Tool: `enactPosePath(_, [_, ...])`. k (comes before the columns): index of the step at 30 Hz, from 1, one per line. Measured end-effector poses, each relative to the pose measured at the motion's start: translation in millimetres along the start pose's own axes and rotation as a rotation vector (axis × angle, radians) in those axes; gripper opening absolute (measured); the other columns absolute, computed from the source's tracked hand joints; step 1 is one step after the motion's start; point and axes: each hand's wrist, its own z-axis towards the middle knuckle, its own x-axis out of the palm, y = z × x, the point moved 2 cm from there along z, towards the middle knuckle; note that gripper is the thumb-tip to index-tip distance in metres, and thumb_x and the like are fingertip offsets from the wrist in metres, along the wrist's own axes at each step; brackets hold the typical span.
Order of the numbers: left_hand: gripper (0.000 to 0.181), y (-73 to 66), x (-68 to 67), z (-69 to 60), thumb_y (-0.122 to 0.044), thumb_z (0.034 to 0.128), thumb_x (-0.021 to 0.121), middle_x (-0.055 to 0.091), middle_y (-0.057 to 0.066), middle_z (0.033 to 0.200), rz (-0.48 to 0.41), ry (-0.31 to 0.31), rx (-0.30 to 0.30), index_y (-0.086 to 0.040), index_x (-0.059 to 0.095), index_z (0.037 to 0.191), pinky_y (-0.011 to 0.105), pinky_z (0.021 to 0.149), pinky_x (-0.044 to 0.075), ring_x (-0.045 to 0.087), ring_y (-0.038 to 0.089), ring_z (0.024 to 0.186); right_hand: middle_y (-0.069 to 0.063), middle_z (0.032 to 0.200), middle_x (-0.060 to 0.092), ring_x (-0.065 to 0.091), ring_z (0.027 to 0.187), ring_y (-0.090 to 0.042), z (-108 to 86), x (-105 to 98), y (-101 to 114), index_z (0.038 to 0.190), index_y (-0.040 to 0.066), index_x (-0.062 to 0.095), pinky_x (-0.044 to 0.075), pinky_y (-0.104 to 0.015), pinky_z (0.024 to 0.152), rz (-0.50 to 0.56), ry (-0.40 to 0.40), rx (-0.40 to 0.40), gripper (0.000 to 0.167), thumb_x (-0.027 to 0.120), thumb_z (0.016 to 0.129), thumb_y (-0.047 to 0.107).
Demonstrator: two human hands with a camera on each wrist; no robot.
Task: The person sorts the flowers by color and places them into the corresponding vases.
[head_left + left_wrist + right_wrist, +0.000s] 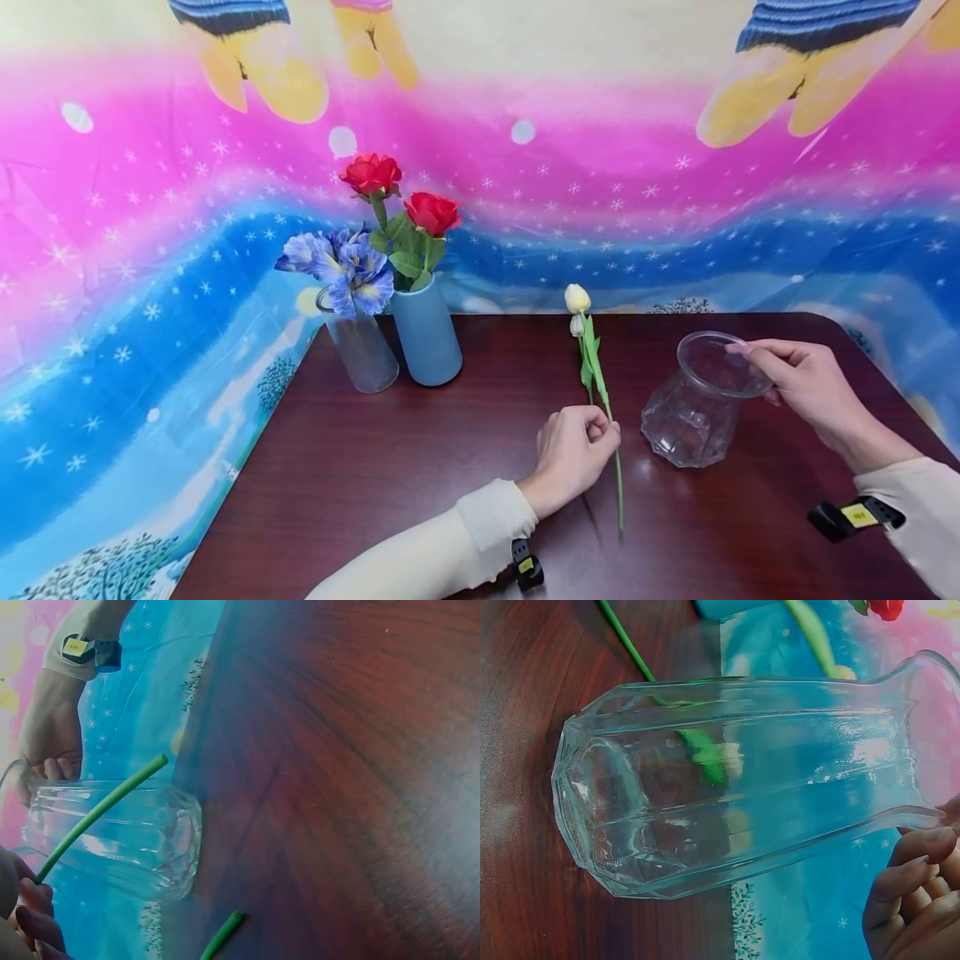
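My left hand (573, 454) pinches the green stem of a white tulip (577, 297). The stem's cut end points toward me, and in the left wrist view this stem (101, 817) crosses in front of the glass. A second white tulip (576, 326) shows just below the first bloom, partly hidden by leaves and my hand; its stem (626, 637) lies on the table. To the right, my right hand (806, 383) grips the flared rim of a clear glass vase (690, 421) between thumb and fingers. Nothing is inside the vase; the tulip seen through its wall is behind it.
At the back left of the dark wooden table (360, 492) stand a blue vase (429, 337) with red roses (431, 214) and a grey translucent pitcher (365, 354) with blue-purple flowers (348, 267). A colourful printed cloth (585, 208) hangs behind and beside the table.
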Motion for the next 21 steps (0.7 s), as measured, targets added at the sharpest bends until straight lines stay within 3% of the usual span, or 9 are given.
enactPosePath(6, [0.017,-7.7,-6.1,4.8,-0.027,0.0890,0.067,0.055,-0.017,0.060,0.019,-0.097,0.145,-0.027,0.066,0.073,0.011,0.053,0.031,0.040,-0.013,0.053,0.015,0.067,0.052,0.044,0.048,-0.013,-1.0,0,2,0.106,0.029,0.076,0.034,-0.033,0.046,-0.020,-0.005,0.004,0.022,0.056,0.104,0.019])
enactPosePath(10, [0.017,-13.1,-10.6,10.8,-0.027,0.0903,0.066,0.056,-0.016,0.060,0.041,-0.141,0.232,-0.026,0.066,0.074,0.009,0.053,0.031,0.040,-0.012,0.053,0.017,0.071,0.056,0.044,0.047,-0.013,-1.3,1,2,0.107,0.028,0.076,0.034,-0.034,0.045,-0.019,-0.005,0.004,0.022,0.056,0.104,0.019])
enactPosePath(21, [0.018,-42.0,-30.5,35.5,-0.027,0.0948,0.065,0.059,-0.013,0.060,0.012,-0.200,0.383,-0.022,0.068,0.078,0.009,0.054,0.031,0.044,-0.008,0.054,0.023,0.079,0.064,0.044,0.046,-0.013,-0.4,0,1,0.108,0.027,0.076,0.034,-0.034,0.044,-0.009,-0.006,-0.003,0.022,0.057,0.103,0.018])
